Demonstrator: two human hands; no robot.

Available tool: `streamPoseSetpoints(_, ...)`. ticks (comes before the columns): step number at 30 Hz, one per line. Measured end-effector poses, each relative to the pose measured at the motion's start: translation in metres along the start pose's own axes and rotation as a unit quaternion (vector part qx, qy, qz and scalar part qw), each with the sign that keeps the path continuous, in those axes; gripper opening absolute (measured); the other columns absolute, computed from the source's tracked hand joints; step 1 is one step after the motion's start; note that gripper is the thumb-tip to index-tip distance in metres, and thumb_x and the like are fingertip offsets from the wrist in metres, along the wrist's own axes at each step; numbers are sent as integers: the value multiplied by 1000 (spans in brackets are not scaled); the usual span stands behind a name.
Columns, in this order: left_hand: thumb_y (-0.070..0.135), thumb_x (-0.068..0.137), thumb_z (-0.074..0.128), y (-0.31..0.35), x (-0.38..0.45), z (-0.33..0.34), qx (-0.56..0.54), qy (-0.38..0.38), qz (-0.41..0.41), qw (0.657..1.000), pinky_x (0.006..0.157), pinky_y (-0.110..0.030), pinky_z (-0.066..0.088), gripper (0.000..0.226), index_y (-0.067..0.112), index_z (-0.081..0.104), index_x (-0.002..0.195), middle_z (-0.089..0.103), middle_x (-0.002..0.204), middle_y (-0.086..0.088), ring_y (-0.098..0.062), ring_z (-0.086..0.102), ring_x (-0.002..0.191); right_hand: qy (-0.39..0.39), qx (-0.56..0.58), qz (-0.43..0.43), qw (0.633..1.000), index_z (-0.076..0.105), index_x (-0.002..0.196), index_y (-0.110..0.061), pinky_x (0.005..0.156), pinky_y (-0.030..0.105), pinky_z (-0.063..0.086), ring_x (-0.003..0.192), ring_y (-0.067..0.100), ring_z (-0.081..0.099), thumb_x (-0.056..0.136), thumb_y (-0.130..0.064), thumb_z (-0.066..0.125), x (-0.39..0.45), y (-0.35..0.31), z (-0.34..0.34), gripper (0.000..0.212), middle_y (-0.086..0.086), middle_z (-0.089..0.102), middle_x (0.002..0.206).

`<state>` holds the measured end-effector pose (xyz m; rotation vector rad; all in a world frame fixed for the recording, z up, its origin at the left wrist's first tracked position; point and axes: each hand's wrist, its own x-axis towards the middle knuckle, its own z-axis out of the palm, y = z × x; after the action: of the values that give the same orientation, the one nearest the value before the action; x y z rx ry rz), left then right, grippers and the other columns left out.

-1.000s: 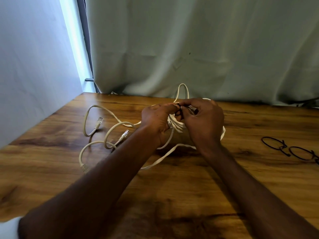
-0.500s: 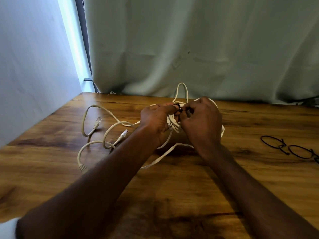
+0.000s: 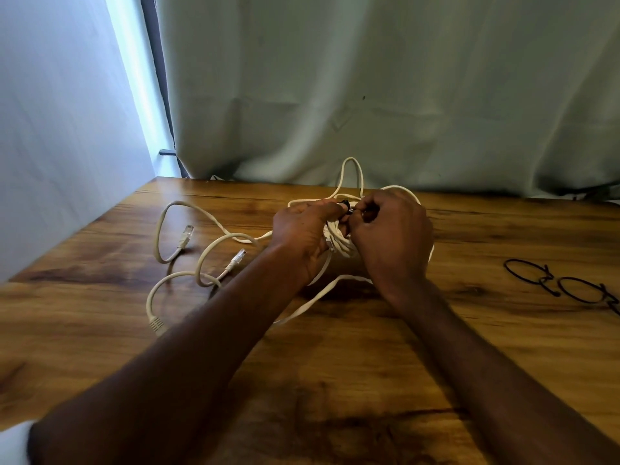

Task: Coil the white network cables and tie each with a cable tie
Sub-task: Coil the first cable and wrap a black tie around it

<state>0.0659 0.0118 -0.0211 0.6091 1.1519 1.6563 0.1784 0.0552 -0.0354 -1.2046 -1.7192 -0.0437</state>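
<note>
Your right hand (image 3: 391, 236) has edged closer to your left hand (image 3: 302, 238), both grips pinching the black cable tie (image 3: 345, 207) atop the coiled white cable (image 3: 339, 239) held between them above the bench (image 3: 335, 347), so the tying step next needs cinching.

Wooden table (image 3: 335, 380), dark grain patches, loose white cable (image 3: 201, 263) looping at left with three plug ends, two black cable ties (image 3: 563, 280) looped at right edge
</note>
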Motion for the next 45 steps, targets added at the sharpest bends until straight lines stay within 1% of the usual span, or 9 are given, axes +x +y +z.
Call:
streamPoseSetpoints(7, 4, 87, 81, -7, 4, 1, 52, -1, 20, 998, 83, -49, 66, 15, 1, 77, 101, 80, 98, -17, -32, 80, 89, -34, -59, 3, 998, 74, 89, -22, 67, 34, 55, 75, 15, 62, 86, -33, 77, 3, 2, 0, 12, -4, 69, 88)
streamPoseSetpoints(12, -1, 88, 78, -8, 3, 1, 28, -1, 20, 999, 75, -42, 67, 16, -3, 76, 103, 79, 97, -20, -34, 80, 87, -15, -27, 8, 999, 75, 89, -23, 63, 32, 53, 76, 14, 63, 86, -29, 76, 2, 4, 0, 6, -6, 69, 85)
streamPoseSetpoints(19, -3, 85, 80, -2, 6, -1, -31, 20, -26, 999, 58, -32, 63, 25, -6, 73, 109, 80, 88, -19, -28, 79, 71, 10, 27, -60, 998, 81, 96, -21, 73, 39, 57, 81, 18, 68, 89, -22, 71, -3, -4, -1, 13, -3, 77, 86)
streamPoseSetpoints(22, -4, 87, 77, 0, 8, -2, -44, 7, -26, 999, 59, -32, 64, 25, -9, 72, 111, 79, 93, -23, -27, 79, 71, 12, 69, -51, 996, 82, 102, -21, 75, 42, 58, 87, 22, 70, 88, -24, 71, -2, -2, 1, 18, -2, 78, 90)
streamPoseSetpoints(30, -2, 87, 78, 0, 15, -7, -29, -27, -38, 998, 74, -39, 67, 31, -10, 70, 115, 79, 98, -24, -34, 80, 87, -14, 157, -32, 987, 81, 95, -22, 76, 39, 60, 84, 10, 71, 83, -18, 74, 2, 1, -2, 14, -8, 78, 89)
streamPoseSetpoints(33, -4, 87, 75, 2, 17, -8, -33, -43, -49, 997, 71, -38, 67, 31, -12, 70, 116, 78, 102, -26, -34, 79, 85, -31, 171, -47, 984, 81, 96, -26, 80, 39, 59, 87, 8, 71, 84, -19, 72, 5, 4, -2, 16, -13, 77, 91)
streamPoseSetpoints(36, -4, 89, 72, 5, 19, -9, -33, -54, -57, 996, 72, -36, 66, 31, -12, 69, 119, 77, 108, -27, -34, 78, 91, -42, 147, -77, 985, 80, 97, -29, 84, 37, 52, 92, 17, 68, 84, -22, 73, 7, 8, -2, 16, -14, 77, 96)
streamPoseSetpoints(41, -2, 90, 73, 9, 20, -11, -24, -62, -62, 996, 65, -30, 63, 32, -12, 69, 120, 76, 110, -27, -30, 78, 86, -34, 119, -103, 987, 80, 97, -30, 72, 27, 36, 93, 19, 59, 84, -22, 77, 9, 9, -5, 16, -15, 77, 97)
streamPoseSetpoints(45, 1, 90, 73, 7, 22, -9, -24, -69, -60, 995, 78, -36, 66, 33, -10, 70, 121, 76, 113, -26, -35, 77, 101, -19, 144, -76, 986, 78, 92, -31, 75, 38, 50, 92, 18, 59, 82, -28, 70, 7, 6, -5, 13, -16, 75, 89)
